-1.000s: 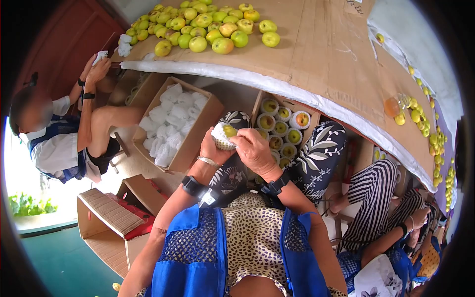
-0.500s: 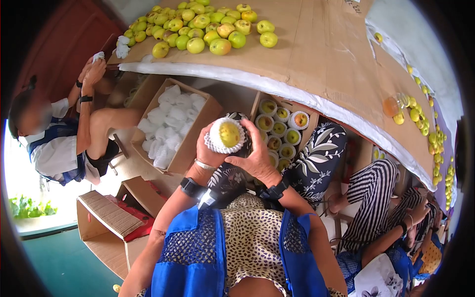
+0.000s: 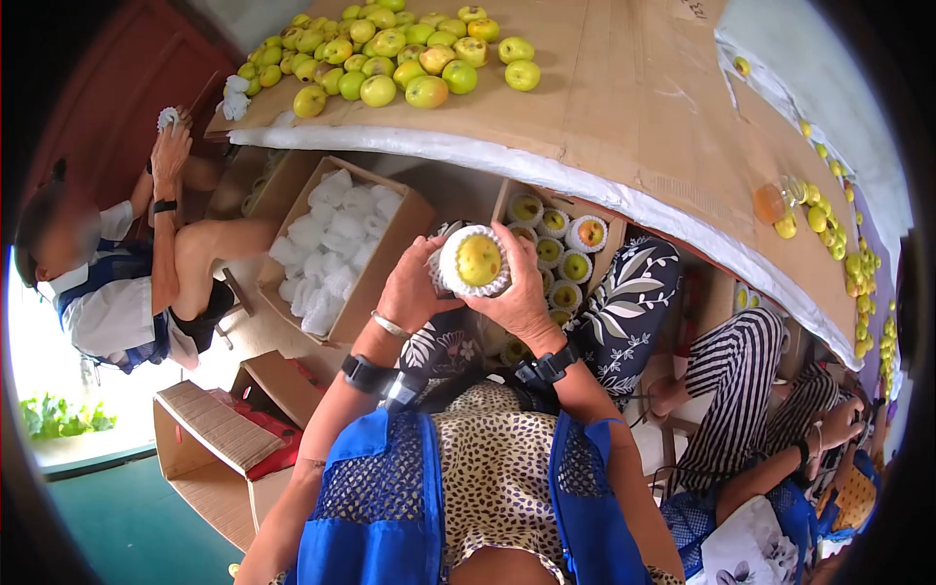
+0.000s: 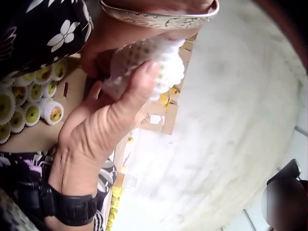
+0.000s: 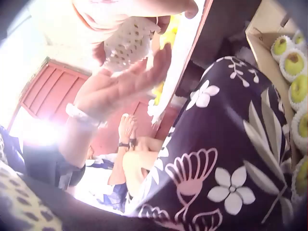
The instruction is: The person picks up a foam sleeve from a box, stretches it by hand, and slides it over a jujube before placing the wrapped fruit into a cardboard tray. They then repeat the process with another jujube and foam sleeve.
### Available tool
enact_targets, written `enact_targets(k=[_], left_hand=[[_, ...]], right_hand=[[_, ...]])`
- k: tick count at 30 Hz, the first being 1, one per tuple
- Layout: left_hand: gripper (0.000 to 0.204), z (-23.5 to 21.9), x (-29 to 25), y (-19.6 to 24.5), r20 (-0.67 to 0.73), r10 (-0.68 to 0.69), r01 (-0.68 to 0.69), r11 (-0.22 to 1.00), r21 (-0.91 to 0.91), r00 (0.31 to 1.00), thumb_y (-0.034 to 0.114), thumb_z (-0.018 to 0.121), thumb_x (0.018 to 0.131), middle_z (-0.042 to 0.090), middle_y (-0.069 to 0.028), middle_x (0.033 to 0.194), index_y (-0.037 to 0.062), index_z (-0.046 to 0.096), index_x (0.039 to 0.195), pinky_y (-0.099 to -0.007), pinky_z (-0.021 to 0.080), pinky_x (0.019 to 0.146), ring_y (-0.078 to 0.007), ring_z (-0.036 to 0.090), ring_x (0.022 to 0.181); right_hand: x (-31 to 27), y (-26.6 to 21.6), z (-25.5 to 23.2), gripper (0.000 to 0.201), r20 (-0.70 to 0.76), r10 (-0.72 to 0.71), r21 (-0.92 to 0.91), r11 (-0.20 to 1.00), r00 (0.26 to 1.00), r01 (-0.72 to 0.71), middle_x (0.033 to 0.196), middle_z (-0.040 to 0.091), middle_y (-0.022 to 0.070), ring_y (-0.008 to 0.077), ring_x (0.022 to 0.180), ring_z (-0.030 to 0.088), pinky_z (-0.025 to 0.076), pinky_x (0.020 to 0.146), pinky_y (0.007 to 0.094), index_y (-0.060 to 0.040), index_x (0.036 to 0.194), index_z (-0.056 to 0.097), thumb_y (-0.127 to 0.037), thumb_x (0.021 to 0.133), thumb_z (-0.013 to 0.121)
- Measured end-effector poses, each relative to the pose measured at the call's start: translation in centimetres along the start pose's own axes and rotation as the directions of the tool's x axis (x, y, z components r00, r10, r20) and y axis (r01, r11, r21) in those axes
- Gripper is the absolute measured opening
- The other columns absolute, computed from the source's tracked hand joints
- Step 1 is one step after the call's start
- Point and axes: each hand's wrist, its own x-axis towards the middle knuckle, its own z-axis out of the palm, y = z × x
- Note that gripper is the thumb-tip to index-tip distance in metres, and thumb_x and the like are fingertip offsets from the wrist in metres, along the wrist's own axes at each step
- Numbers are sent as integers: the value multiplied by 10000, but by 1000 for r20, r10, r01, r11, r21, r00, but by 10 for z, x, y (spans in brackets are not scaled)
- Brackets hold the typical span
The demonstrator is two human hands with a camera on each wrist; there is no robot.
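A cardboard-covered table (image 3: pixel 624 97) bears yellowish apples (image 3: pixel 388 42); an amber container (image 3: pixel 769 205) beside some.

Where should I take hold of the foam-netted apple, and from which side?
Grip the netted apple by the sides of its white foam net, left hand coming from the left, right hand from the right. It is round, the net wraps its sides, and its bare face points toward the head camera, so opposed holds on the foam would probably cushion it best.
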Motion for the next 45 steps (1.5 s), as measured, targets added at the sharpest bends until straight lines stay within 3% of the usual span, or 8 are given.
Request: enact_targets(k=[4,13,15,21,30,39,40,45], left_hand=[[428,13,-7,-6,4,86,-85,982,170,996,276,557,868,548,-77,1136,67,439,1223,-402,483,857,-206,548,1041],[501,-1,2,-17,-78,208,-201,976,87,975,40,641,753,528,-108,1081,28,363,1168,-357,489,836,-215,554,999],[554,0,6,-20,-90,241,-225,961,159,966,31,650,731,515,-106,1084,32,339,1190,-357,486,831,-211,549,995],[684,5,4,-25,-99,248,-222,950,219,964,3,654,687,469,-97,1111,66,284,1259,-355,473,837,-219,511,1029],[573,9,2,-25,56,258,-263,932,248,965,-5,636,700,506,-69,1119,71,414,1223,-335,460,860,-185,519,1030],[470,0,6,-19,-4,168,-168,986,21,986,34,619,747,542,-89,1088,34,434,1178,-357,483,854,-207,556,999],[465,-1,6,-19,-1,182,-182,983,40,983,41,622,750,544,-91,1080,30,431,1174,-357,486,850,-207,558,993],[456,-11,12,-37,-78,239,-215,948,235,968,82,632,781,543,-88,1066,36,407,1175,-352,481,854,-203,558,983]], right_hand=[[-1,-1,6,911,111,-101,-89,990,989,111,1163,496,178,331,1113,460,370,951,391,-30,1293,357,-213,533,825],[-4,7,9,659,87,328,636,708,941,-306,1195,477,129,184,1072,471,360,938,319,11,1265,363,-265,768,696],[-12,3,21,466,30,279,731,649,960,-212,1138,522,116,172,1061,488,375,919,294,-4,1249,402,-252,884,551],[-13,-2,27,373,31,308,604,753,951,-263,1098,551,107,154,1015,508,374,905,255,-7,1204,462,-275,961,370],[-9,8,22,363,135,353,767,554,926,-323,1044,579,78,137,975,517,390,888,256,9,1122,526,-270,966,354],[-7,15,9,675,84,314,620,727,946,-297,1279,419,141,204,1153,421,353,936,307,-14,1320,288,-313,814,620],[-5,7,1,896,150,249,495,819,957,-291,1312,386,170,266,1179,422,345,962,338,-33,1340,255,-308,652,760],[-8,-11,8,914,107,75,47,996,991,-81,1251,430,192,339,1147,440,381,955,394,-44,1312,296,-223,567,796]])
